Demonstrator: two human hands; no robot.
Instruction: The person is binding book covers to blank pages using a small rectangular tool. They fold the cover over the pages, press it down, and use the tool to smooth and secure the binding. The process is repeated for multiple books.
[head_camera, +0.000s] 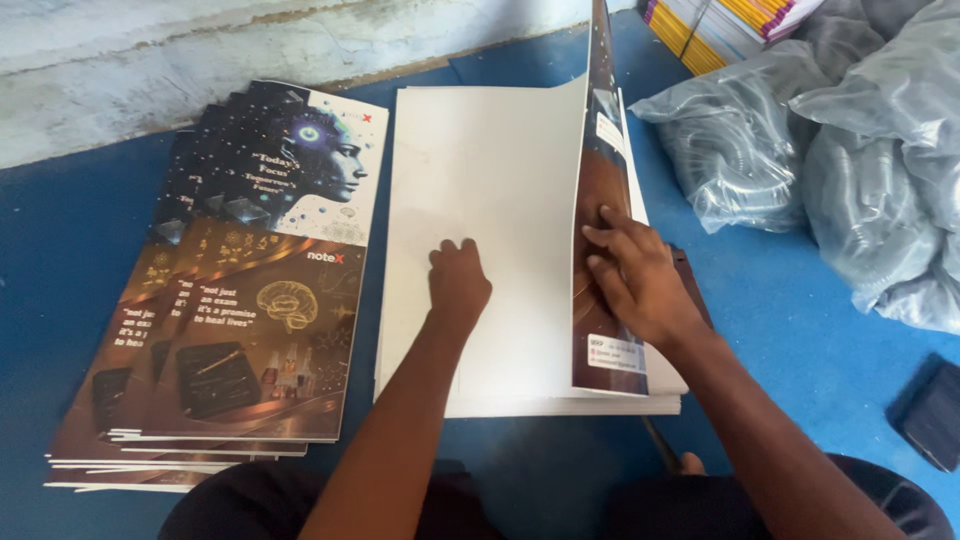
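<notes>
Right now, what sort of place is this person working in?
Probably a small bindery or print workshop, worked on the floor. A fanned stack of printed covers lies beside the white sheet block under both hands, with bagged binding coils nearby.

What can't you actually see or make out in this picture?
Head view only:
- The folded cover: its printed face turns edge-on, and the right hand covers part.
- The stack of white sheets: lower sheets hidden by the top one.
- The clear bags: contents blurred by plastic, cut by the right edge.
- The left hand: fingertips curled under.
</notes>
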